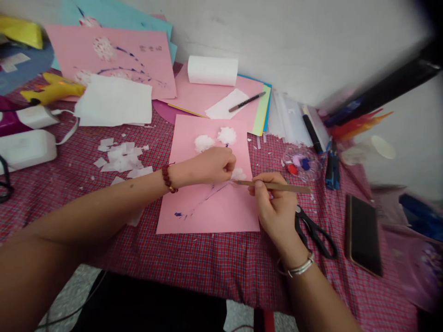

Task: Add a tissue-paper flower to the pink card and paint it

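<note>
A pink paper sheet [211,203] lies on the red checked tablecloth, with blue painted lines and white tissue tufts [226,135] stuck near its top. My left hand [214,165] rests on the sheet in a closed pinch, pressing a white tissue tuft [238,174] at its fingertips. My right hand [273,203] is closed around a thin wooden stick [277,186], whose tip points left and touches the tuft beside the left fingers.
Black scissors [314,233] and a dark phone [363,235] lie to the right. A paint palette [301,163], torn tissue scraps [121,157], a tissue roll [212,70], a yellow glue gun [51,90] and more coloured sheets [114,57] surround the work.
</note>
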Action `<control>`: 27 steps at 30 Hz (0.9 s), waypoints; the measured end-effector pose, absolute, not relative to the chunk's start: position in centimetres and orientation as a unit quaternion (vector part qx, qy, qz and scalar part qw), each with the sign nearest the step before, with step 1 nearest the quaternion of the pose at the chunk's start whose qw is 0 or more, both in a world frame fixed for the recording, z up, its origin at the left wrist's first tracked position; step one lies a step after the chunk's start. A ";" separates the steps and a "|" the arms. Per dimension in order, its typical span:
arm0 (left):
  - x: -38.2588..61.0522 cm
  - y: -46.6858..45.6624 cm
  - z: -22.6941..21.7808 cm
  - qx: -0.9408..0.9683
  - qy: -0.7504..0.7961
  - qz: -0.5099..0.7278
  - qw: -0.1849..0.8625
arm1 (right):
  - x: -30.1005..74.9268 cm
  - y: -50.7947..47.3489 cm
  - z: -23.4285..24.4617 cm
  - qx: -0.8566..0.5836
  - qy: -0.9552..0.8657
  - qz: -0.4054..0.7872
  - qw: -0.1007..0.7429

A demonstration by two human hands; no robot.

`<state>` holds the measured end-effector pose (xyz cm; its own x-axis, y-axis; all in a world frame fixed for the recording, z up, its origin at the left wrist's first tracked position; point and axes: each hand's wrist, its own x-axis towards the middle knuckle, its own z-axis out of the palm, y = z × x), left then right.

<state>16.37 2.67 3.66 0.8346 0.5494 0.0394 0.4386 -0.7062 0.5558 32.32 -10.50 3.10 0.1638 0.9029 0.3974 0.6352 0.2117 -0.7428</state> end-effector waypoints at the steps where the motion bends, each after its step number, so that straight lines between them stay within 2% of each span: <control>1: 16.4 2.8 3.6 0.917 0.268 0.105 0.275 | 32.3 -10.4 3.0 -0.608 -0.633 0.147 0.456; 11: 16.7 3.3 2.6 0.908 0.280 0.099 0.294 | 31.9 -9.8 2.6 -0.619 -0.681 0.099 0.378; 18: 16.6 3.3 3.2 0.915 0.291 0.064 0.270 | 31.3 -9.9 3.6 -0.601 -0.736 -0.011 0.311; 21: 16.6 3.2 3.3 0.908 0.306 0.054 0.282 | 31.3 -9.8 3.6 -0.594 -0.745 -0.022 0.302; 24: 16.6 3.4 3.6 0.898 0.305 0.068 0.310 | 31.7 -9.9 3.4 -0.608 -0.717 0.029 0.341; 27: 16.0 3.8 5.5 0.881 0.302 0.108 0.348 | 32.4 -9.9 3.2 -0.632 -0.612 0.122 0.459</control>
<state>15.98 3.81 5.51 0.7945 0.6069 -0.0206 0.4571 -0.5753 0.6783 32.38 -9.90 3.17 0.2200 0.8861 0.4079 0.6610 0.1721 -0.7304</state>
